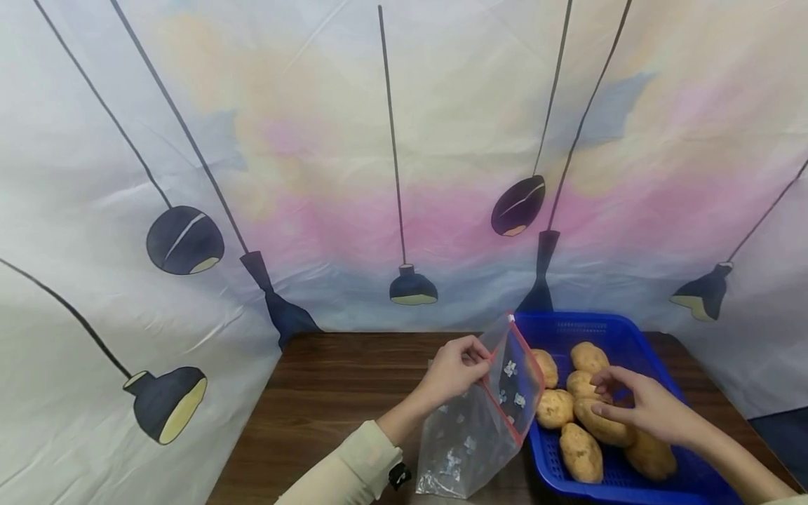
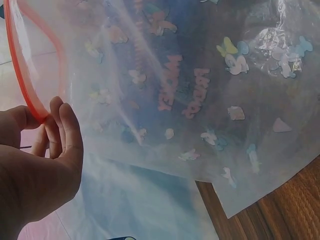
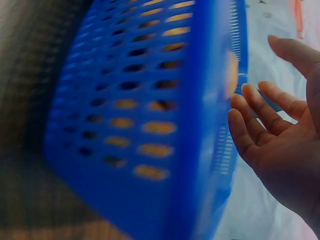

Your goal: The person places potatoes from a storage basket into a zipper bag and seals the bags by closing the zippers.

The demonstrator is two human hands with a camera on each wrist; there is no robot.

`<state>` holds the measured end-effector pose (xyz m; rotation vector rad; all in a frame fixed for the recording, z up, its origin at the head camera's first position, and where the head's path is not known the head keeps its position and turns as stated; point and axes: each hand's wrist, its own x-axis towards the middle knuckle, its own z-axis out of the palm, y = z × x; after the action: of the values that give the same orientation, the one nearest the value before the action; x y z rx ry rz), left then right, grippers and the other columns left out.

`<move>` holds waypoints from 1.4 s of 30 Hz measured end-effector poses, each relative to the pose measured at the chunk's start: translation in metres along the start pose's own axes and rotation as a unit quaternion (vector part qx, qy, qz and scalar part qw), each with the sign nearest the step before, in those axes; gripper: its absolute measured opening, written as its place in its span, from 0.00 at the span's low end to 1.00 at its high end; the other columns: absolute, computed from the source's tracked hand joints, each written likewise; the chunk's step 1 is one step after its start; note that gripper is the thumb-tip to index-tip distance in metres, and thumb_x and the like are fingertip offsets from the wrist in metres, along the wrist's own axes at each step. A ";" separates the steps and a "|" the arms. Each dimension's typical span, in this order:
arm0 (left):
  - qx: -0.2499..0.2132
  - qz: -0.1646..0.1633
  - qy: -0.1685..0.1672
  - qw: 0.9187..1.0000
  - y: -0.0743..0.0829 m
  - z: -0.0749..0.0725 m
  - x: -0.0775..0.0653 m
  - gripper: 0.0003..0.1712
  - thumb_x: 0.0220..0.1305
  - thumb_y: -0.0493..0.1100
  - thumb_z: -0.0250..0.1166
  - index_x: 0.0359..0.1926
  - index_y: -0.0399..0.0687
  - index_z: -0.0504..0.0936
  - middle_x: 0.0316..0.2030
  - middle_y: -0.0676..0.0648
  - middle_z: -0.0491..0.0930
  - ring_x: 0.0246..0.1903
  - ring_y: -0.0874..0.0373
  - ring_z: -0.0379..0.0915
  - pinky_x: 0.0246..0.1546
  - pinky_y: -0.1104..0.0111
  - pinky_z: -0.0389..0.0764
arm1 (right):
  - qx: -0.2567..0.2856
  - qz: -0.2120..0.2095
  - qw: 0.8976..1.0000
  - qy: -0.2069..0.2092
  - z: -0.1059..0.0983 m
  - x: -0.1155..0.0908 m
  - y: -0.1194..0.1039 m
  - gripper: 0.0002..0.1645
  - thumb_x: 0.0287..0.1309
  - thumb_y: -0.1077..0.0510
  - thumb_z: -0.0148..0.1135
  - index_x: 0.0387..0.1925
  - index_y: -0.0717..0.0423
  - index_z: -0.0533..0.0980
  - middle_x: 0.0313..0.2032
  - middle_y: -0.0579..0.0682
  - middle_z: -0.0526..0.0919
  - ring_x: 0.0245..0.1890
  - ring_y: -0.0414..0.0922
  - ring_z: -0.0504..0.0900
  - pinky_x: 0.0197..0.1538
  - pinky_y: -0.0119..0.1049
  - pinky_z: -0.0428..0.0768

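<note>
A clear zip bag (image 1: 463, 438) with a red-edged mouth and printed cartoon figures hangs at the table's middle. My left hand (image 1: 456, 368) pinches its red rim between thumb and fingers, as the left wrist view also shows on the bag (image 2: 200, 115). The mouth gapes toward the right. Over the blue basket (image 1: 637, 344) my right hand (image 1: 656, 407) hovers with loosely bent fingers and nothing between them. Several potatoes (image 1: 581, 452) lie in the basket under and beside that hand. The right wrist view has the hand (image 3: 280, 125) beyond the basket's holed wall (image 3: 130, 100).
The brown wooden table (image 1: 328, 400) reaches back to a hanging cloth (image 1: 315, 140) printed with pendant lamps. The bag's right edge overlaps the basket's left rim. A dark band with a small black object (image 1: 399, 475) sits at the left wrist.
</note>
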<state>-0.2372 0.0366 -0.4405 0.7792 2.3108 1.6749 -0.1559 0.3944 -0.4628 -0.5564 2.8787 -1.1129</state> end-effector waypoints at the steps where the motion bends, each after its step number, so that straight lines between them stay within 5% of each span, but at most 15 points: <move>1: -0.002 -0.001 0.000 1.000 0.000 0.000 0.000 0.02 0.73 0.38 0.66 0.43 0.45 0.84 0.31 0.52 0.85 0.27 0.62 0.84 0.37 0.53 0.90 | -0.003 0.004 1.000 -0.002 0.000 -0.003 0.003 0.24 0.69 0.52 0.72 0.57 0.61 0.77 0.45 0.48 0.82 0.41 0.34 0.81 0.38 0.35 0.82; 11: -0.015 -0.003 0.002 1.000 0.001 0.002 0.000 0.03 0.73 0.37 0.66 0.43 0.42 0.84 0.31 0.52 0.84 0.26 0.62 0.84 0.37 0.52 0.90 | 0.018 0.026 0.999 -0.036 0.004 -0.020 0.028 0.33 0.67 0.50 0.73 0.64 0.65 0.73 0.54 0.56 0.82 0.47 0.34 0.81 0.37 0.35 0.83; 26: -0.011 0.002 0.003 1.000 0.001 0.006 0.000 0.02 0.72 0.35 0.66 0.43 0.42 0.84 0.30 0.51 0.84 0.25 0.63 0.83 0.38 0.48 0.89 | -0.008 0.039 0.999 -0.036 0.014 -0.022 0.038 0.32 0.63 0.44 0.77 0.56 0.61 0.76 0.46 0.51 0.84 0.41 0.32 0.82 0.36 0.34 0.82; 42: -0.006 -0.001 0.000 1.000 0.006 0.003 -0.005 0.03 0.74 0.39 0.65 0.44 0.45 0.84 0.30 0.53 0.84 0.26 0.62 0.83 0.37 0.52 0.90 | -0.009 -0.002 1.000 0.029 -0.011 0.001 -0.025 0.31 0.64 0.49 0.77 0.62 0.56 0.77 0.57 0.52 0.83 0.49 0.34 0.81 0.44 0.36 0.84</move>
<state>-0.2299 0.0378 -0.4370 0.7732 2.2980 1.6870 -0.1498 0.3842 -0.4386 -0.5403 2.9402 -1.1225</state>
